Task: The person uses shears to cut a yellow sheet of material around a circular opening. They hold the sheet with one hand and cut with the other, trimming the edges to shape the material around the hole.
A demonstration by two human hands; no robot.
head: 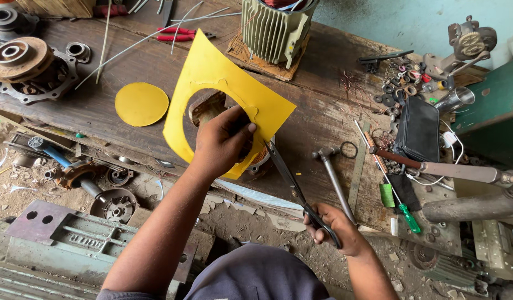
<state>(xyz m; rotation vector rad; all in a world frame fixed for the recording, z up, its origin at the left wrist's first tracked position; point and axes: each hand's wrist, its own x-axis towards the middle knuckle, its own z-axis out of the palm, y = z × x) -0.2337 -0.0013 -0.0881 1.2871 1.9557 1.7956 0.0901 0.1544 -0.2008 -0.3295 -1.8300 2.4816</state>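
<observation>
Left hand point(220, 145): grip clamped on yellow sheet point(212, 75) with round hole, held above wooden surface point(317, 119) | Right hand point(337, 228): grip closed on scissors point(295, 191), blades at sheet edge | yellow disc point(141, 104) is laid beside.

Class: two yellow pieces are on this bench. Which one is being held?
The large yellow sheet with the round hole, gripped by the left hand; the small yellow disc lies untouched.

Matt yellow sheet point(212, 75), smooth and paper-like, above a rough, stained wooden bench point(317, 105); dull metal scissors point(292, 186); ribbed grey metal housing point(273, 30).
</observation>
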